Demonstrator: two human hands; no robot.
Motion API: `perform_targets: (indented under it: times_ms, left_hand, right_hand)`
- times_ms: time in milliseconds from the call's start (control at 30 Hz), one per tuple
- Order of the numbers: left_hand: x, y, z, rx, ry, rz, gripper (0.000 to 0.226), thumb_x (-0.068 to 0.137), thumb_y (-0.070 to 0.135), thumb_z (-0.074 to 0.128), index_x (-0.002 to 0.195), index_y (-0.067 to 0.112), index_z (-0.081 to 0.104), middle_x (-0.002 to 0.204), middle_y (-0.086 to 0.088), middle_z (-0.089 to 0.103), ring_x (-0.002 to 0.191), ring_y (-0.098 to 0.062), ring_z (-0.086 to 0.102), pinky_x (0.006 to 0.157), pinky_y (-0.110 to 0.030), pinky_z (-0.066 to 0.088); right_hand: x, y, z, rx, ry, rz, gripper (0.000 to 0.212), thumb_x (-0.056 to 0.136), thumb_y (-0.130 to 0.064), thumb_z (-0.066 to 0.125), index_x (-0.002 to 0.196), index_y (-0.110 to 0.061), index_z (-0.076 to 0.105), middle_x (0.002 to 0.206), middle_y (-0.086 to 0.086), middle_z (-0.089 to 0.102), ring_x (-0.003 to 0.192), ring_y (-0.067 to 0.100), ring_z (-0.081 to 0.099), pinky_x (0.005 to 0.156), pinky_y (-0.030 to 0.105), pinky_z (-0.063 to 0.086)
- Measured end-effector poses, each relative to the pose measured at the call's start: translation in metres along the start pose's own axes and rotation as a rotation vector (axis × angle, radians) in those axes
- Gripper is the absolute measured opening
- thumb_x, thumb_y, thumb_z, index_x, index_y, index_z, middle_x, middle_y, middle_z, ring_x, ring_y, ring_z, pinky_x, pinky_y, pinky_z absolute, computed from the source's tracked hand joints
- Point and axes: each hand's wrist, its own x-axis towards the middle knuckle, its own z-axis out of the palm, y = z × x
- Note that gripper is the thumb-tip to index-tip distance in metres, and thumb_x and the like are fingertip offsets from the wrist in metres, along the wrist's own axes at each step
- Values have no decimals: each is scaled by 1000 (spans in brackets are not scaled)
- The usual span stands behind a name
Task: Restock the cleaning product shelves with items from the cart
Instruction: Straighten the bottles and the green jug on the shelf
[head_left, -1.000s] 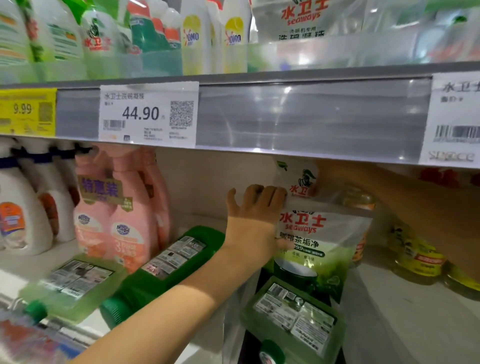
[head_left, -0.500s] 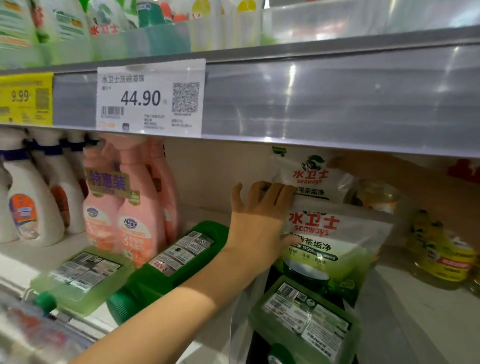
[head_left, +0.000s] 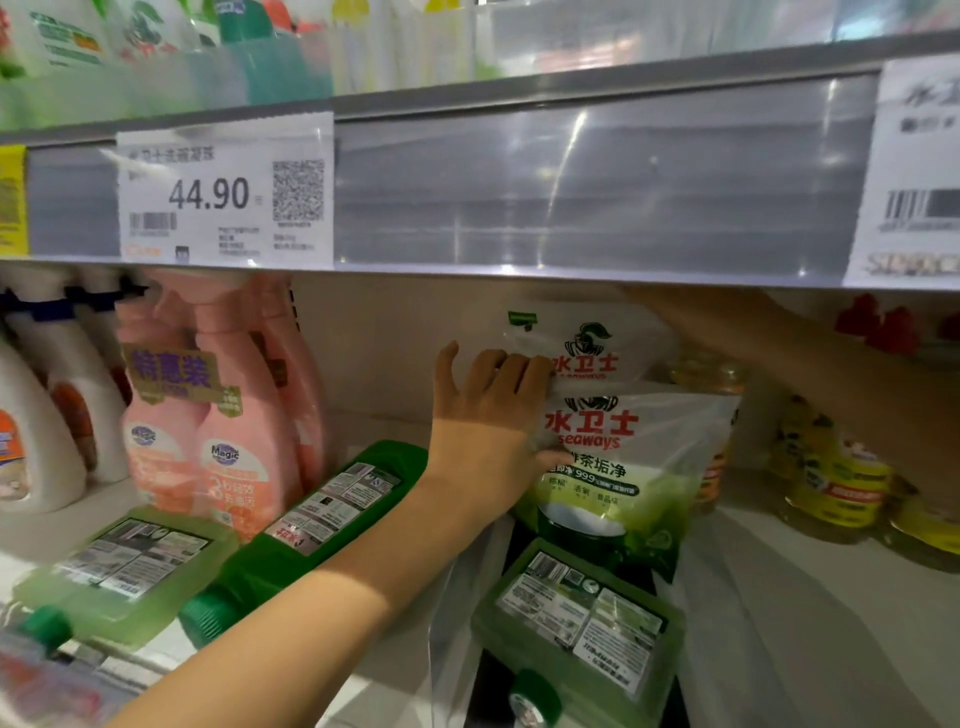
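Observation:
Two white and green Seaways pouches stand on the lower shelf, one behind the other. My left hand grips the left edge of the front pouch, with fingers hooked over its top and the thumb on its face. The rear pouch rises just behind it, under the price rail. My right arm reaches in from the right along the underside of the upper shelf, towards the rear pouch's top. The fingers of my right hand are hidden behind the pouches.
Green bottles lie flat on the shelf front. Pink bottles and white bottles stand at the left, yellow bottles at the right. The price rail hangs low overhead. A clear divider stands beside the pouches.
My left hand keeps its hold on the front pouch and my right arm stays reaching in behind. More of the rear pouch shows above the front one.

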Motion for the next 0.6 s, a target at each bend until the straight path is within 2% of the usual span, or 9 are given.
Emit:
perform_targets:
  times_ms: [33, 100, 133, 167, 233, 267, 367, 467, 600]
  left_hand:
    - [1, 0, 2, 10, 1, 6, 77, 43, 67, 82, 98, 17, 66, 94, 0, 69, 92, -25, 65, 98, -60, 39]
    - [4, 0, 6, 38, 5, 17, 73, 45, 68, 81, 95, 17, 66, 90, 1, 69, 88, -24, 65, 98, -59, 38]
    - [5, 0, 9, 56, 6, 22, 69, 47, 66, 80, 93, 17, 66, 87, 1, 68, 86, -24, 65, 98, -59, 38]
    - [8, 1, 11, 77, 11, 25, 64, 50, 62, 79, 92, 17, 66, 85, 1, 68, 85, -24, 64, 98, -59, 39]
    - [15, 4, 17, 106, -28, 12, 62, 51, 60, 79, 92, 17, 66, 85, 0, 68, 86, -24, 64, 98, -61, 38]
    - [19, 6, 18, 113, -75, 1, 66, 48, 62, 81, 95, 17, 66, 87, 0, 68, 88, -24, 64, 99, -62, 36]
    - [28, 5, 28, 131, -98, -5, 76, 37, 65, 85, 95, 17, 67, 86, -1, 69, 87, -25, 64, 95, -61, 40]
    - [30, 1, 34, 147, -103, -35, 79, 40, 69, 83, 97, 18, 66, 90, -1, 69, 88, -25, 63, 92, -55, 44]
    - [26, 6, 45, 117, -92, -65, 109, 45, 63, 84, 135, 21, 40, 129, -9, 56, 121, -32, 51, 101, -69, 26]
  right_hand:
    - [-17, -7, -1, 7, 114, -133, 20, 98, -22, 52, 113, -10, 56, 85, -11, 56, 62, 20, 59, 40, 5, 37]
    - [-55, -23, -1, -127, 301, -631, 8, 97, -22, 54, 97, -15, 58, 74, -17, 56, 55, 6, 54, 47, 4, 39]
    - [-71, -25, 2, -264, 247, -807, 18, 97, -26, 51, 89, -13, 62, 72, -14, 59, 56, 1, 53, 51, 4, 39]
    - [-86, -27, 6, -391, 27, -860, 30, 98, -33, 45, 87, -12, 64, 74, -10, 61, 59, -4, 52, 56, 3, 40]
    - [-101, -25, 22, -715, -465, -683, 40, 99, -44, 31, 97, -19, 62, 88, -10, 59, 73, -7, 53, 70, 7, 45]
    - [-102, -19, 30, -898, -580, -622, 38, 100, -44, 30, 102, -22, 62, 93, -9, 60, 80, -3, 56, 78, 15, 49]
    - [-78, 1, 51, -1044, -710, -373, 25, 102, -28, 42, 114, -17, 60, 98, 5, 64, 85, 20, 63, 79, 37, 56]
    - [-47, 19, 66, -943, -725, -222, 34, 98, -12, 44, 132, -20, 48, 118, 9, 59, 99, 25, 60, 87, 38, 54]
    - [-27, 26, 78, -934, -685, -215, 52, 94, -4, 45, 141, -25, 35, 114, 6, 56, 96, 23, 56, 84, 34, 54]
